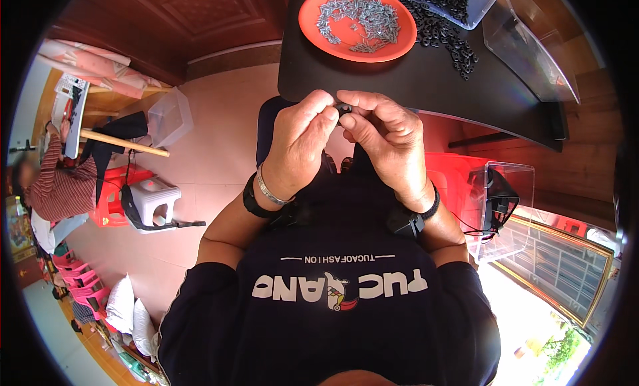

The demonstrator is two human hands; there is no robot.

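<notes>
The left hand point(301, 136) and right hand point(394, 134) — both pinched narrow — hold a small black part point(343, 109) between them, near the front edge of the black table point(432, 83), where an orange plate point(308, 23) of silver screws point(381, 23) sits beside loose black pieces point(459, 54).

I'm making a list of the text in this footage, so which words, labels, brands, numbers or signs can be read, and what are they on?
Dark shirt: white lettering in two lines, upside down in this view, with a small coloured figure; legible, but I won't copy its wording.
Small black piece between the left hand and right hand: no lettering I can make out.
Orange plate: none visible.
</notes>
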